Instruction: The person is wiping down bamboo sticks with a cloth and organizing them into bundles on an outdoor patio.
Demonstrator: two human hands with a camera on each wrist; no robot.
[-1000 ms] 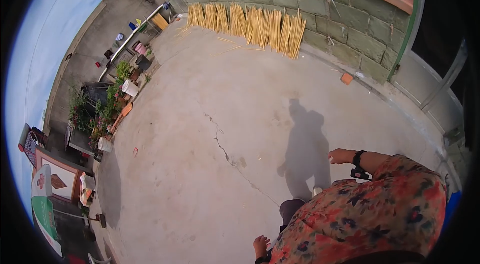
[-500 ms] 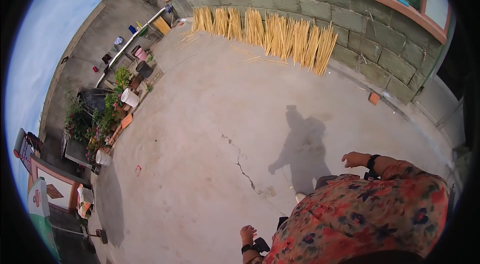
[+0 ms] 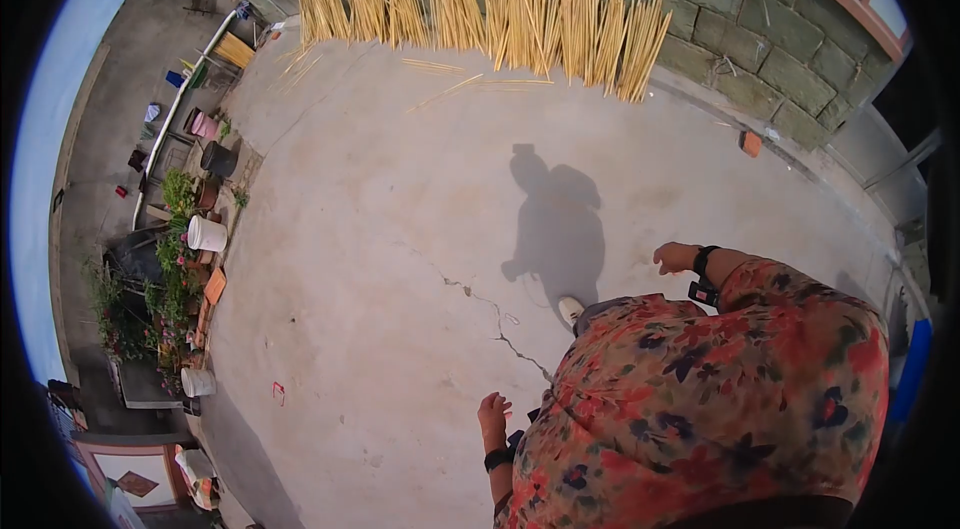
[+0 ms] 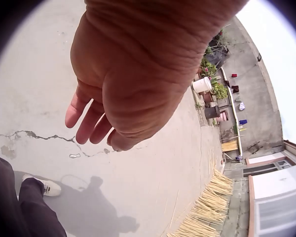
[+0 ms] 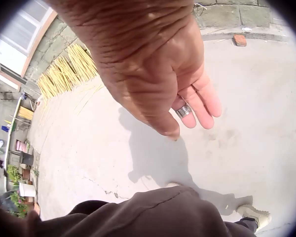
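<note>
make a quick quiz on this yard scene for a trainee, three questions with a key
1. Multiple choice: what leans against the stone wall?
a) yellow stalks
b) bicycles
c) ladders
2. True or false: the left hand holds nothing.
3. Fill in: in the right wrist view, the right hand wears a ____ on one finger.

Key: 1. a; 2. true; 3. ring.

Can't read any txt, nos. or brands from here. Diamond [image 3: 138, 482] on white wall [image 3: 109, 464], btm L of head view: nothing legible. Bag [image 3: 199, 476] just beside: orange-red marks, too blurry. Wrist cam [image 3: 703, 294], R of ctr: red patch, too sm. to read.
</note>
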